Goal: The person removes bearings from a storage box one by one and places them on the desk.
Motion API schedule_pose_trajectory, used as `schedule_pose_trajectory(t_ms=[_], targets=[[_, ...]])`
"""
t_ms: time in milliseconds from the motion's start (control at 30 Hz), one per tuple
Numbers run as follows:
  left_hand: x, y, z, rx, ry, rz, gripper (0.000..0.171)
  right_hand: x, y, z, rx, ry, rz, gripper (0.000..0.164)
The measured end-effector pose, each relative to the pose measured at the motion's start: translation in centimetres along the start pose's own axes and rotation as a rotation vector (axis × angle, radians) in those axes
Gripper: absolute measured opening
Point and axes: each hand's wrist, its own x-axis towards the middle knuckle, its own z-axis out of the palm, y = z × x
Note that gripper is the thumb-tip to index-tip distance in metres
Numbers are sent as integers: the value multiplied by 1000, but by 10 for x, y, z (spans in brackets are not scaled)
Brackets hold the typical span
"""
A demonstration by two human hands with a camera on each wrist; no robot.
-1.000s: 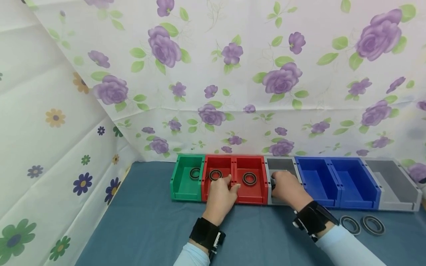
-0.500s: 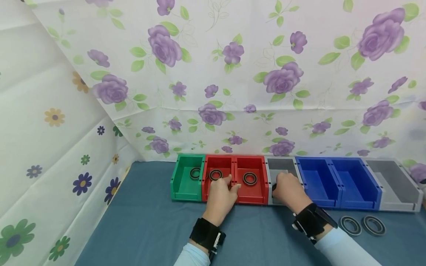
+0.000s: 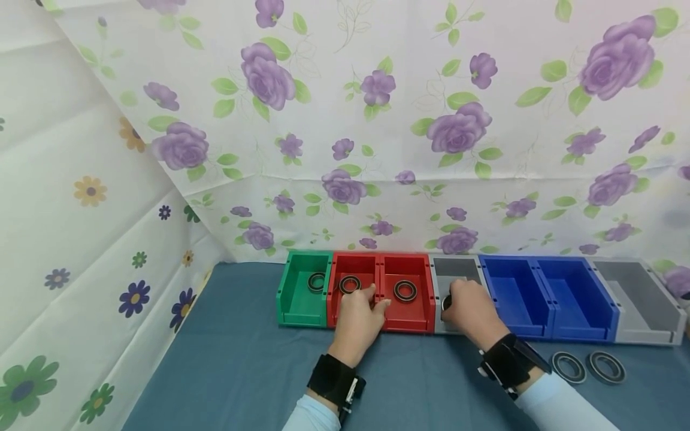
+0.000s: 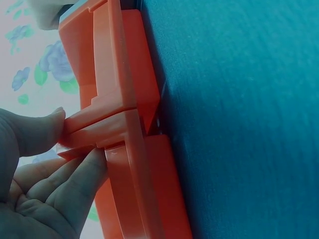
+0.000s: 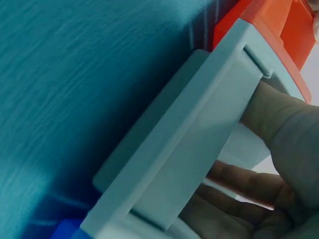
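In the head view, my left hand is at the front of two side-by-side red bins. Its thumb and fingers pinch the adjoining side walls of the red bins, as the left wrist view shows. My right hand reaches into the grey bin beside them. At its fingertips a bearing shows only in part; the fingers cover the rest. From the right wrist, the hand curls over the grey bin's front lip, and the bearing is hidden. One bearing lies in the left red bin, another bearing in the right one.
A green bin with one bearing ends the row at left. Two blue bins and another grey bin extend it rightward. Two larger bearings lie on the blue cloth near my right sleeve. A flowered curtain hangs behind.
Inside the grey bin, my right hand and the bearing at its fingertips have shifted slightly, the bearing now showing a pale rim. My left hand stays on the red bins.
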Motion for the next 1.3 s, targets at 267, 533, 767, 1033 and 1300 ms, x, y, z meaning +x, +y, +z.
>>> schedule_pose_trajectory(t_ms=[267,533,767,1033,1300], targets=[[0,0,2,-6,7,-4,51,-5,4,1,-2,140,-103,46],[0,-1,3,-6,16,1,52,-14,12,-2,59,336,-245,49],[0,0,2,-6,4,-6,52,-23,12,-11,74,457,-336,52],[0,1,1,-7,0,-4,52,-38,14,-24,40,542,-426,54],[0,1,1,7,-1,4,52,-55,26,-38,107,601,-433,60]])
